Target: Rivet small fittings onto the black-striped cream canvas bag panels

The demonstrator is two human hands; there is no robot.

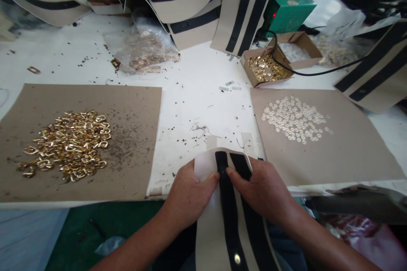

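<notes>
Striped panel [231,216], left grip [190,190], right grip [264,186], clasping opposite edges

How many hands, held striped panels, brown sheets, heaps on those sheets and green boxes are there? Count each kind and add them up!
Hands: 2
Held striped panel: 1
Brown sheets: 2
Heaps, one of gold metal loops and one of white washers: 2
Green box: 1
Total: 8

We hold a long beige panel [207,233] in our left hand [187,192] and right hand [267,186], its rounded end pointing away from us. Two black stripes [229,211] run lengthwise; a shiny round spot [237,258] marks the left one nearer us.
</notes>
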